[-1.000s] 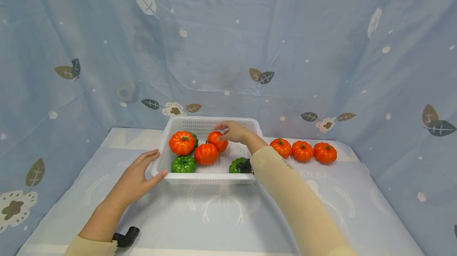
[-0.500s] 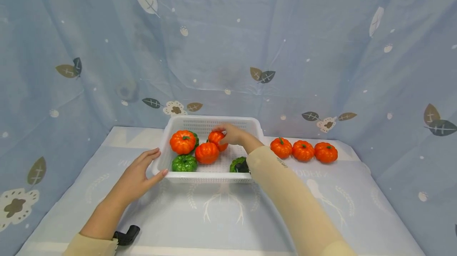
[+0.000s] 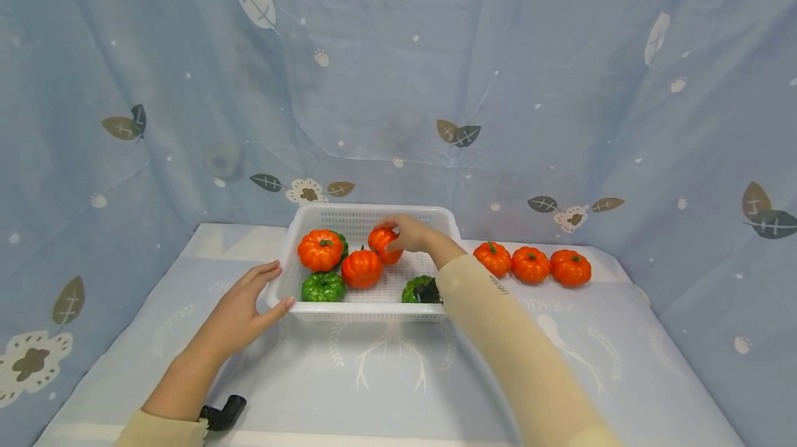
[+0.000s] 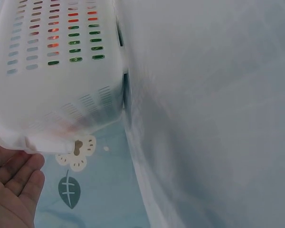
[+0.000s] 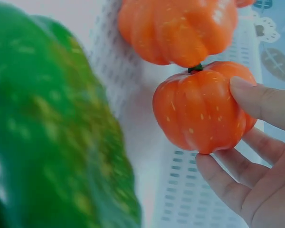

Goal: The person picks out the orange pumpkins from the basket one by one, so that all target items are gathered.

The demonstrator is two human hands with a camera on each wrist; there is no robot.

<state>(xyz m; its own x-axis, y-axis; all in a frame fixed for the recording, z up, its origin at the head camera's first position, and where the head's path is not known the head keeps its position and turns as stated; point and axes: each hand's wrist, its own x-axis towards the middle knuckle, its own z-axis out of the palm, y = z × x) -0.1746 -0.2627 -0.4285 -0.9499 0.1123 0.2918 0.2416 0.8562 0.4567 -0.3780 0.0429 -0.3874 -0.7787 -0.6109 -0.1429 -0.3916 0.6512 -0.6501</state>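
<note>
My right hand [image 3: 412,234] reaches into a white plastic basket [image 3: 373,307] and holds a small orange pumpkin [image 3: 382,245]. In the right wrist view, the thumb presses one side of that pumpkin [image 5: 204,111] while the fingers curve beneath it. Two more orange pumpkins lie in the basket: one close by [image 3: 362,270], one farther left [image 3: 319,252]. Green pumpkins sit at the front left [image 3: 323,287] and front right [image 3: 416,289], and another is partly hidden behind the left orange one. With fingers spread, my left hand [image 3: 239,315] rests at the basket's left rim.
Three orange pumpkins [image 3: 530,266] stand in a row on the cloth-covered table [image 3: 398,378], right of the basket. A patterned blue curtain [image 3: 373,87] rises behind. Near my left wrist there is a black device [image 3: 224,413].
My right hand has closed more around the orange pumpkin, which has shifted slightly right, away from its neighbour. The left hand stays at the basket rim.
</note>
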